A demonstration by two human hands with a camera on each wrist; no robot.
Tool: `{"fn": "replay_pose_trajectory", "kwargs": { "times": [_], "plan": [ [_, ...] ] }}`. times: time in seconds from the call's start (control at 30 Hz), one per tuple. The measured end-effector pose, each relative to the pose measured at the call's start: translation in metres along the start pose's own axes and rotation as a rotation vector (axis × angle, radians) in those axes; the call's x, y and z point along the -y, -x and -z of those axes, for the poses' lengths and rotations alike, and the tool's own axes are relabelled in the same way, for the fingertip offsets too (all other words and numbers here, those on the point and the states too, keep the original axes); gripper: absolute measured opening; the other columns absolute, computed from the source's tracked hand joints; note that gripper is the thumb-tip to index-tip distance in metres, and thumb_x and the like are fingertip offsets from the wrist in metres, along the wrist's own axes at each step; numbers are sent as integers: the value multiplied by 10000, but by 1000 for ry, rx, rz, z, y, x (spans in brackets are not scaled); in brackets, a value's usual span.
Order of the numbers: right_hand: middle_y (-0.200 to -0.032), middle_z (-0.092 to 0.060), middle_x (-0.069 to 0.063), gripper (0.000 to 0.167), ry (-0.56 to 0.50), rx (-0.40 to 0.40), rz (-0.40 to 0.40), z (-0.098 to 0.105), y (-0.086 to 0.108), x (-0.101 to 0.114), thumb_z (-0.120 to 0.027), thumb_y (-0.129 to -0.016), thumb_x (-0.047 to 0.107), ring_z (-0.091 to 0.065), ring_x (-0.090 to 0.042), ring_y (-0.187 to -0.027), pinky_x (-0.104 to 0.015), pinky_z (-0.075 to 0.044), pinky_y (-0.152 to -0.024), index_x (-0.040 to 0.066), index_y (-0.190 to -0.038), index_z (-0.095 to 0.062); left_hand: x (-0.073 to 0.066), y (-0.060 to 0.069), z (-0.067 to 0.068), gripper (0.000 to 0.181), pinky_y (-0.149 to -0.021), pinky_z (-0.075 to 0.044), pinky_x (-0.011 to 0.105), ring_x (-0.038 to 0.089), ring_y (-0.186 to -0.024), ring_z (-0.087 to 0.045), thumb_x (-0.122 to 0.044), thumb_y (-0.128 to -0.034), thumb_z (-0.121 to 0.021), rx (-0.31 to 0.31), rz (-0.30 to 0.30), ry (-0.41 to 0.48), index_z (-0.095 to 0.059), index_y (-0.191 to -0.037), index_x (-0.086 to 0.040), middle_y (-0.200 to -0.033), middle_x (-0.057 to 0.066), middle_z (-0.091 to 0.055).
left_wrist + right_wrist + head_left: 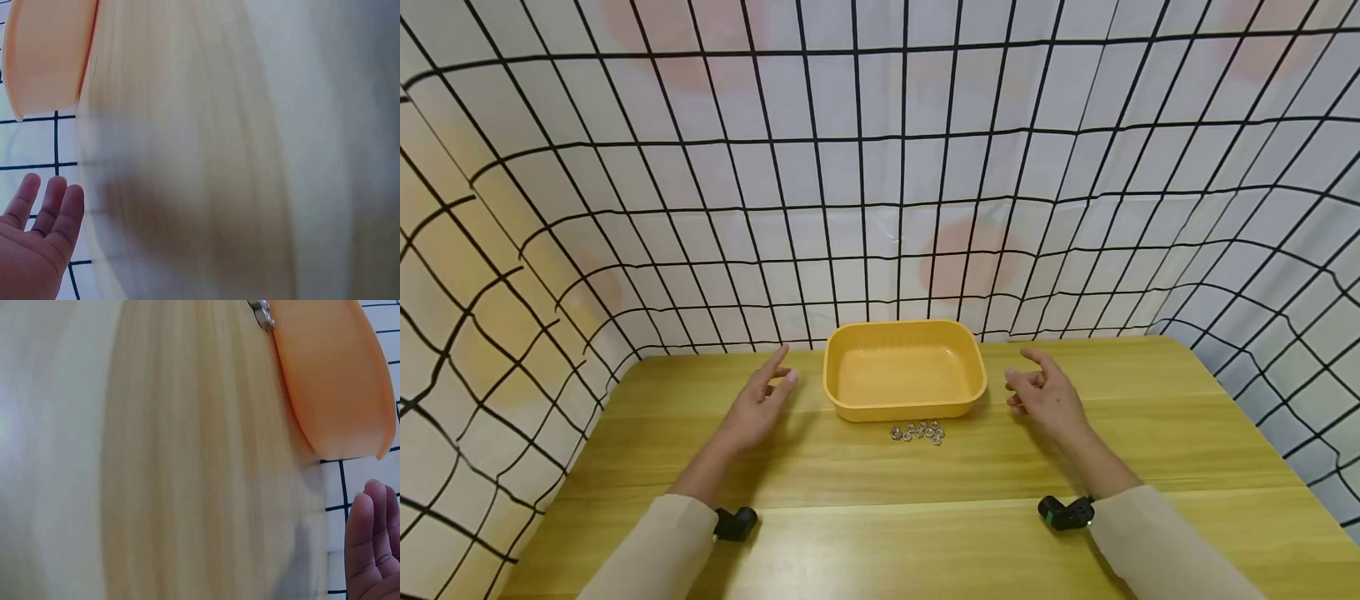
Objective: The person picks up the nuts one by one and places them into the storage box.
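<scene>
A yellow rectangular tray [906, 412] with rounded corners stands at the back of the wooden table. Several small shiny metal pieces, which look like nuts [919, 432], lie in a loose cluster just in front of it. To the tray's left, my left hand [758, 406] hovers with relaxed fingers, holding nothing. My right hand [1049, 402] is on the tray's other side, its fingers loosely bent and apart from everything. In the right wrist view, the tray [334, 375] has a couple of metal pieces [262, 315] beside its lower edge.
Black wire mesh [880, 208] with pale sheeting behind it encloses the table at the back and both sides. The wooden tabletop [895, 517] stretches in front of the nuts. A small black camera [735, 524] sits at the left wrist, another [1066, 512] at the right.
</scene>
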State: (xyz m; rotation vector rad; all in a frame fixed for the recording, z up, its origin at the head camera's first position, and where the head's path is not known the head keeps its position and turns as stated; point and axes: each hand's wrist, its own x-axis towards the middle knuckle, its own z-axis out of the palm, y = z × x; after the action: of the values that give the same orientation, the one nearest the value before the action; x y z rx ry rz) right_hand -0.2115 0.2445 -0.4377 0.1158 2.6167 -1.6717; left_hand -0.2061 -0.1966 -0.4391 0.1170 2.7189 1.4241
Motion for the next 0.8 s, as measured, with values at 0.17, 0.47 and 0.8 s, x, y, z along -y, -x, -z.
{"fn": "replay_pose_trajectory", "kwargs": {
  "times": [0.17, 0.47, 0.8],
  "plan": [
    [-1172, -668, -220, 687, -41, 8, -25, -8, 3, 0, -577, -1051, 321, -706, -136, -803, -274, -623, -712, 90, -1611, -253, 0, 0, -6, 611, -1043, -442, 527, 359, -1239, -524, -540, -1063, -440, -22, -4, 48, -267, -1621, -364, -1527, 158, -482],
    [-1019, -669, -162, 639, -129, 39, -67, -21, 11, 1, -596, -1044, 258, -688, -159, -771, -302, -628, -709, 91, -1583, -297, -2, -4, -19, 549, -853, -463, 317, 276, -1091, -572, -459, -1046, -547, -54, 37, 112, -397, -1567, -380, -1470, 112, -559],
    [-957, -653, -135, 633, -182, 103, -64, -34, 20, 2, -578, -1050, 210, -653, -142, -758, -285, -624, -707, 92, -1590, -269, -6, -7, -35, 491, -832, -569, 317, 329, -1088, -661, -368, -1049, -576, -81, 27, 272, -495, -1526, -279, -1442, 159, -574]
  ]
}}
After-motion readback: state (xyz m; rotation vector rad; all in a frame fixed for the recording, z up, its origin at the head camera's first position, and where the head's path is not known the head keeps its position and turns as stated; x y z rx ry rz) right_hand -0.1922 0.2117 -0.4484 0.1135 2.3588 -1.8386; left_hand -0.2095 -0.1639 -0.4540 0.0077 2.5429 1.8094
